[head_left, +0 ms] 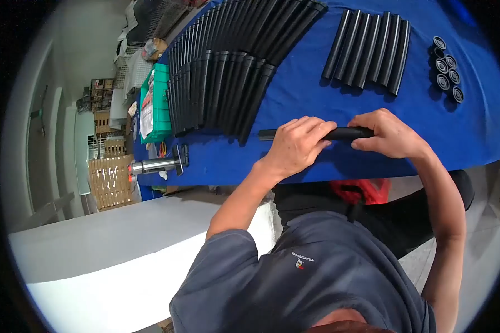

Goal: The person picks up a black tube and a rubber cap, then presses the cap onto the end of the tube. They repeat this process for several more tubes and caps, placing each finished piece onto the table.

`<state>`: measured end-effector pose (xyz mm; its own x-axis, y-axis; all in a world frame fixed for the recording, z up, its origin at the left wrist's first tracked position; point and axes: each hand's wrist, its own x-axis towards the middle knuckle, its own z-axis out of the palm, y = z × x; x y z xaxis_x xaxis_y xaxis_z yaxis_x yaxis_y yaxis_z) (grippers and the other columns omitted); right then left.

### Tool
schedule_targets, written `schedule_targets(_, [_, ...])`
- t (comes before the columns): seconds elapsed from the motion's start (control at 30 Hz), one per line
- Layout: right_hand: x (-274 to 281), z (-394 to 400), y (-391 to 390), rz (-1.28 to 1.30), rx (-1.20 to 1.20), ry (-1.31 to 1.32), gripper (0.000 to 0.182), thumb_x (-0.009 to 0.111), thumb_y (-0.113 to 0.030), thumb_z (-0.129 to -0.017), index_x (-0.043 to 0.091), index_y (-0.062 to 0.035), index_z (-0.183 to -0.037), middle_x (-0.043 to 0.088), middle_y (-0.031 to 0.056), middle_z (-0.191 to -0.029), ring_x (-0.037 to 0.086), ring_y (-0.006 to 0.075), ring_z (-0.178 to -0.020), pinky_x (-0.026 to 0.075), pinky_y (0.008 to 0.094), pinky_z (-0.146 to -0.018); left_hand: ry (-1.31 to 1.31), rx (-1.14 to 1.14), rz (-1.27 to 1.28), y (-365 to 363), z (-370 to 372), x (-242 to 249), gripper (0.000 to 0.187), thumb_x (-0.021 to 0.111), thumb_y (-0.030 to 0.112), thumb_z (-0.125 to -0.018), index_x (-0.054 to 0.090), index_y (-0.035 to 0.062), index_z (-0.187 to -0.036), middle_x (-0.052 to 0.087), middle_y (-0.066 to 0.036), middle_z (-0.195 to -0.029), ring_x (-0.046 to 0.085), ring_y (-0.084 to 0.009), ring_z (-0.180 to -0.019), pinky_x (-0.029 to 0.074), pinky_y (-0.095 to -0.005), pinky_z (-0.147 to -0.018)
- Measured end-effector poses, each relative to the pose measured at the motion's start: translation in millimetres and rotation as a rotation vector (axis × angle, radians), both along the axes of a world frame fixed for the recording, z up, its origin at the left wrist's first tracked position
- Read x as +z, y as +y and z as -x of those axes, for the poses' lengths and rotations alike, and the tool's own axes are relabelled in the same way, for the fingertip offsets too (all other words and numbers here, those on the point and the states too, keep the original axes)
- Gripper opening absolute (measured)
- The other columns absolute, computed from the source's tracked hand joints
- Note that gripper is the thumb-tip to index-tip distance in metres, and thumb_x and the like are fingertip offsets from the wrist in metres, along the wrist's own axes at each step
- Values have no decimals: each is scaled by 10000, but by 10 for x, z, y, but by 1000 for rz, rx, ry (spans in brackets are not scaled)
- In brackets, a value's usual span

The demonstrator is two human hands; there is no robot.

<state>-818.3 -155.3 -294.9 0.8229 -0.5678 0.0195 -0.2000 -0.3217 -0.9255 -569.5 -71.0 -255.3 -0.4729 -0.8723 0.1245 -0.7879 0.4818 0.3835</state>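
A black tube lies crosswise in front of me, just over the near edge of the blue-covered table. My left hand is wrapped round its left part, and the tube's end sticks out past the fingers. Thumb and fingers of my right hand close on the right end, which is partly hidden in the grip. Beyond my right hand, several loose black tubes lie side by side. Several small round black caps with ringed faces stand to their right.
Rows of black tubes with wider ends cover the table's left part. Beside them are a green crate and a silver cylindrical object at the left edge. The blue cloth spans the table. A red item is below the near edge.
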Motion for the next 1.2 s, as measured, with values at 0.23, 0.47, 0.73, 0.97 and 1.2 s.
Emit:
schedule_targets(0.23, [1, 21, 0, 30, -104, 92, 506, 791, -150, -810, 635, 63, -1242, 700, 196, -778, 706, 307, -732, 539, 403, -706, 30, 302, 110, 56, -571, 139, 324, 801, 90, -812, 710, 3, -1111, 708, -178, -1069, 699, -359, -985, 564, -414, -869])
schedule_targets(0.47, [19, 17, 20, 35, -56, 113, 418, 758, -166, -874, 644, 62, -1205, 719, 202, -817, 728, 337, -794, 551, 435, -748, -325, 750, 306, -595, -1875, 99, 331, 720, 218, -922, 717, 3, -1174, 676, -179, -1134, 669, -388, -1047, 532, -463, -927])
schedule_targets(0.73, [-111, 5, 32, 90, -74, 133, 379, 751, -190, -876, 662, 59, -1147, 724, 224, -855, 725, 376, -859, 555, 460, -793, -492, 797, 221, -878, -1984, -31, 382, 705, 226, -939, 704, -36, -1217, 679, -214, -1148, 662, -404, -1092, 527, -474, -963])
schedule_targets(0.97, [-88, -21, 52, 89, -63, 158, 346, 741, -189, -880, 676, 45, -1126, 732, 228, -885, 726, 384, -895, 555, 467, -820, -503, 753, 270, -874, -2033, -139, 380, 725, 215, -928, 707, -39, -1210, 676, -204, -1129, 654, -387, -1088, 532, -460, -953])
schedule_targets(1.2, [-98, -29, 46, 71, -57, 176, 343, 742, -196, -881, 681, 40, -1122, 735, 225, -901, 724, 386, -909, 554, 472, -829, -542, 699, 323, -805, -2081, -183, 445, 731, 244, -936, 671, -38, -1275, 653, -182, -1096, 638, -368, -1056, 536, -449, -912])
